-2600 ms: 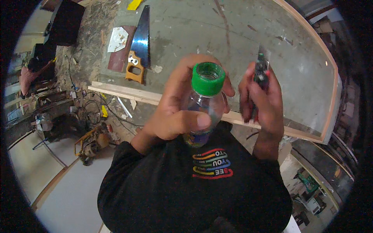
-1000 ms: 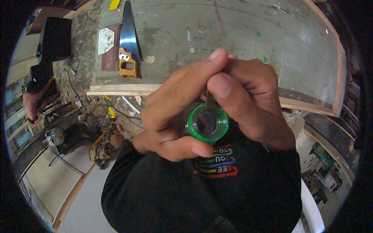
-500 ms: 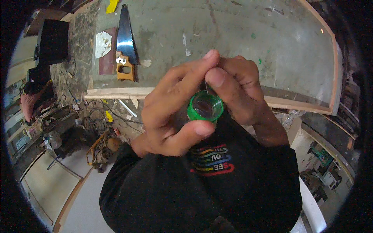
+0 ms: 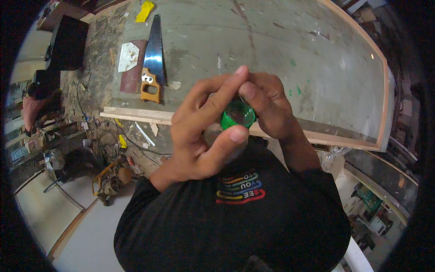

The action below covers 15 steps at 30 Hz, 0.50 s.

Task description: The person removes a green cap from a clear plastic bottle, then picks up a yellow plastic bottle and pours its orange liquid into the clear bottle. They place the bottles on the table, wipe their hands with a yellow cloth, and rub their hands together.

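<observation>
Close in front of my chest, my left hand (image 4: 204,120) curls around a small green see-through ring (image 4: 230,121), which looks like a roll of tape with a hollow middle. Its thumb presses the near side of the ring, and the forefinger reaches up past the far side. My right hand (image 4: 272,104) is closed just above the ring, its thumb pinched against the fingers beside my left fingertip. A thin clear strip seems to run from the ring to that thumb; its end is hidden by the fingers.
A handsaw (image 4: 153,65) with a wooden handle lies on the large grey tabletop (image 4: 281,41), beside a dark red board (image 4: 132,77) and a white piece (image 4: 129,56). Wooden strips (image 4: 136,114) edge the table. Cables and a yellow-framed machine (image 4: 113,177) are on the floor at left.
Both hands and the green ring have shifted slightly, and the ring is tilted differently. The whole view has moved a little, with the saw and table edge lower in the picture.
</observation>
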Available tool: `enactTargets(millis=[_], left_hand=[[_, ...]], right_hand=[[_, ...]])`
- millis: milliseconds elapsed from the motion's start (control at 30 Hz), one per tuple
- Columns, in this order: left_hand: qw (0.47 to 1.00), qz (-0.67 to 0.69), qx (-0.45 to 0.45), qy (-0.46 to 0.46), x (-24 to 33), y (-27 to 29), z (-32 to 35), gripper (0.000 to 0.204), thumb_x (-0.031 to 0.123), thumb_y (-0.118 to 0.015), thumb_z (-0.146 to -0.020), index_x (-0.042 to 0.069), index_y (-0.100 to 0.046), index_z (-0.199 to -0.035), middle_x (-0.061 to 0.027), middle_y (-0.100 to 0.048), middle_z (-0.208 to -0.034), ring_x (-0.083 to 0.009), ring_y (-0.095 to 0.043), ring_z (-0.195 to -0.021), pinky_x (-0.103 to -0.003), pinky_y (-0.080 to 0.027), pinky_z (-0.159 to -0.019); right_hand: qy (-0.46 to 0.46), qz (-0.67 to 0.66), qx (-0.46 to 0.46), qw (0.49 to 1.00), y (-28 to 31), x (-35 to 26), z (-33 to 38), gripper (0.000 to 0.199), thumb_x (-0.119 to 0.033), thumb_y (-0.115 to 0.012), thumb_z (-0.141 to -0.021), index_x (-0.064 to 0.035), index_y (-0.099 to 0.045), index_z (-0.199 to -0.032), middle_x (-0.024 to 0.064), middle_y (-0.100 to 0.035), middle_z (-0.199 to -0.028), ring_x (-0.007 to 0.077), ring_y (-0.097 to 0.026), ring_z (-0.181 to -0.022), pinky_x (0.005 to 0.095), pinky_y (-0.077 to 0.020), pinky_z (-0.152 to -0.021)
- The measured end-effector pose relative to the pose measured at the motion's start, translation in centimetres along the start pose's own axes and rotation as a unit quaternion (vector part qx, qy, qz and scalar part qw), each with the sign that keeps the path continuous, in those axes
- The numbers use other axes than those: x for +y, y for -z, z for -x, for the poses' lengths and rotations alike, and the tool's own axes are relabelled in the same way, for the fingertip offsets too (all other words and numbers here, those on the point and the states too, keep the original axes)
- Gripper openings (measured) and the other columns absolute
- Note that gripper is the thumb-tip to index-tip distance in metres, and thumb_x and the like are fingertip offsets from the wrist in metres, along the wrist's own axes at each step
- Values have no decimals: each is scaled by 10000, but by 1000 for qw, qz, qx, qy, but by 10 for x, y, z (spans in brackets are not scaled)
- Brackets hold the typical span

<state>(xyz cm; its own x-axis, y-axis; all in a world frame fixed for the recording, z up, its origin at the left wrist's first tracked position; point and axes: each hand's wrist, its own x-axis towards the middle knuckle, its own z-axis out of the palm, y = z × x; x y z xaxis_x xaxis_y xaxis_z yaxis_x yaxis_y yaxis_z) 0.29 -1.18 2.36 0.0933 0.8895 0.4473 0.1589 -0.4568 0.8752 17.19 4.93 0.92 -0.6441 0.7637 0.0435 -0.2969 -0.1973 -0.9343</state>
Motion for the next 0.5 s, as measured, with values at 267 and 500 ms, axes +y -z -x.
enactTargets(millis=[267, 500], left_hand=[[1000, -12, 0, -4, -1, 1, 0, 634, 237, -703, -901, -61, -548, -1438, -253, -615, -1241, -298, -650, -1091, -359, -502, -944], [1000, 25, -8, 8, -5, 1, -3, 628, 268, -690, -911, -67, -557, -1425, -256, -624, -1233, -307, -651, -1098, -371, -494, -963]], right_hand=[[-44, -9, -27, 999, 3, -9, 0, 336, -294, -510, -1092, -21, -663, -1213, -62, -596, -849, 9, -480, -734, 215, -380, -605], [0, 13, -24, 1000, 6, -8, 3, 590, -567, -544, -1021, -2, -621, -1171, -6, -627, -859, 70, -536, -742, 277, -434, -622]])
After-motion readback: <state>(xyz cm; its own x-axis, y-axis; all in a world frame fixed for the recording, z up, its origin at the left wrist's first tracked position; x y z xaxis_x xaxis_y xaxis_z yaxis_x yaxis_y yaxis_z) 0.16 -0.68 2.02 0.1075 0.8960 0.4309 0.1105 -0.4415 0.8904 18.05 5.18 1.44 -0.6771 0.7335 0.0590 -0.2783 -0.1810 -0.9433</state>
